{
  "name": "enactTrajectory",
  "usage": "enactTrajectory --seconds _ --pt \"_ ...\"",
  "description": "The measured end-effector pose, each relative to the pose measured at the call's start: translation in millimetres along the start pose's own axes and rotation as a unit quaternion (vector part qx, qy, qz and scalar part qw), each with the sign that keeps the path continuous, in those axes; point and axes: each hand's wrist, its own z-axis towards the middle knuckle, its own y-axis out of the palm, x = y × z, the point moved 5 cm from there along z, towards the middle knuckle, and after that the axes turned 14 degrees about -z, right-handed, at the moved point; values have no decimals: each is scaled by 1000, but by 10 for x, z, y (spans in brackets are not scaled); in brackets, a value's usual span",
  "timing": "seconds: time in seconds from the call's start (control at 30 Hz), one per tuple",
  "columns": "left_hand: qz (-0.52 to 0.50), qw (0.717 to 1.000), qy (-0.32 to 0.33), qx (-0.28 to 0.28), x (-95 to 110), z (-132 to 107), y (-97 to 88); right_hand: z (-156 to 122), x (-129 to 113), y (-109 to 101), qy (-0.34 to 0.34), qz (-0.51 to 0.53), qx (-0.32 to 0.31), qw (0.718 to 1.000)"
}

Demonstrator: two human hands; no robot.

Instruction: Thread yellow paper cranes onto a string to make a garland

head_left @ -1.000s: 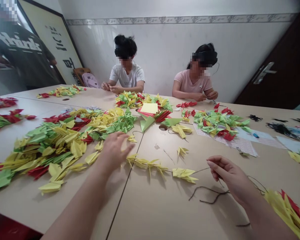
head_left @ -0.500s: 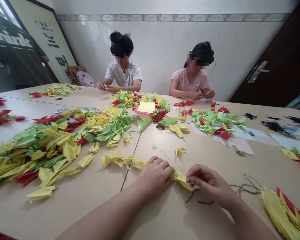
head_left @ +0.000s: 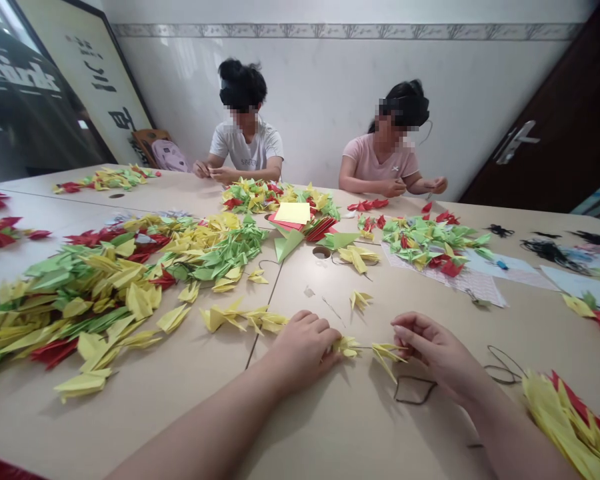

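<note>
My left hand (head_left: 307, 348) rests on the table with its fingers closed over a string of yellow folded-paper cranes; more of the string (head_left: 245, 319) runs out on its left. A bunched yellow crane (head_left: 347, 347) pokes out at its fingertips. Across a short gap of dark cord hangs another yellow paper crane (head_left: 387, 353). My right hand (head_left: 433, 347) pinches at this crane's right end; the exact grip point is partly hidden by the fingers. Below the right hand lies a bent loop of dark cord (head_left: 416, 402). A loose yellow crane (head_left: 361, 301) lies just beyond both hands.
A big heap of yellow, green and red cranes (head_left: 105, 287) covers the left side. Square paper sheets (head_left: 293, 213) sit mid-table near a round hole (head_left: 321, 253). More cranes (head_left: 570, 420) lie at right. Two people (head_left: 247, 147) work opposite; another stands far left.
My right hand has moved slightly right and up, and a cord gap now shows between the crane at it and those at my left hand. The left hand stays nearly in place.
</note>
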Motion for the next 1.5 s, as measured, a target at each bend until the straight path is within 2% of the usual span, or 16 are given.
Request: enactTrajectory --seconds 0.17,0.4,0.57,0.7,0.87,0.97,1.03,1.1,1.17,1.2,1.23,1.27,1.3,1.33,1.4,1.5 --pt "-1 1000 3 -1 5 -7 -18 19 82 6 68 74 -7 995" --pt "4 1000 -1 0 2 -15 -24 8 58 45 72 62 -25 995" --pt "6 1000 12 14 30 -28 -69 23 -10 -60 1 -13 32 999" --pt "-13 998 25 62 27 -63 -235 4 -77 -184 -39 -24 75 996" --pt "-27 990 -31 134 -190 -181 -504 -16 -105 -276 -21 32 79 996" --pt "-31 987 -71 142 -348 -222 -559 -8 -79 -313 -3 75 74 994" --pt "-31 986 -81 144 -426 -233 -589 1 -53 -345 2 100 75 992" --pt "-19 981 -76 176 -501 -269 -694 11 -25 -372 6 120 70 990" --pt "5 957 -90 277 -625 -392 -928 21 1 -393 9 130 63 989" --pt "19 926 -124 355 -719 -506 -1085 25 11 -401 10 134 59 989" --pt "35 878 -175 444 -823 -659 -1246 29 20 -407 9 136 56 989" --pt "47 826 -245 505 -932 -816 -1374 31 27 -413 7 139 53 989" --pt "46 799 -314 511 -1040 -929 -1455 33 33 -418 5 141 53 989" --pt "34 800 -373 469 -1137 -987 -1492 32 36 -424 2 144 53 988" --pt "-5 833 -444 331 -1255 -1008 -1464 25 35 -440 -6 150 60 987" --pt "-50 880 -452 137 -1224 -937 -1298 -4 -7 -477 -32 168 79 982"
